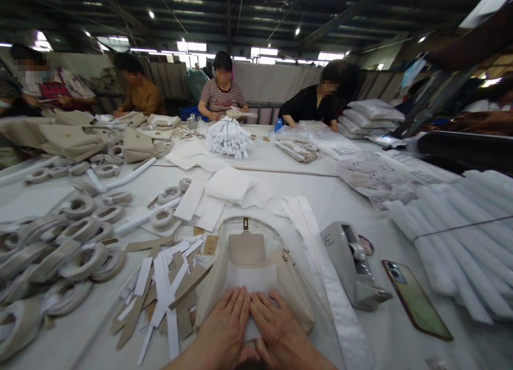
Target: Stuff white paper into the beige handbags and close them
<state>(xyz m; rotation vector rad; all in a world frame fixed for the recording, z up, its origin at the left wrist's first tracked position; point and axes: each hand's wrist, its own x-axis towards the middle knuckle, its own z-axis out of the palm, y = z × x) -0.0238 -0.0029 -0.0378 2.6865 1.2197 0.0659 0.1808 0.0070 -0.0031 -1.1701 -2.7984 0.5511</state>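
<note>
A beige handbag lies on the table right in front of me, with its tan flap folded back and a gold clasp piece at the far end. Over the bag's middle is a thin white sheet. My left hand rests on the sheet with fingers stretched out flat. Beside it, almost touching at the fingertips, my right hand also lies flat on the sheet and bag. Both thumbs point inward near the bag's close edge, partly hidden.
Rolled beige straps and cut strips spread over the left. On the right are a tape dispenser, a phone and bundled white foam tubes. White padding sheets lie ahead. Several people work across the table.
</note>
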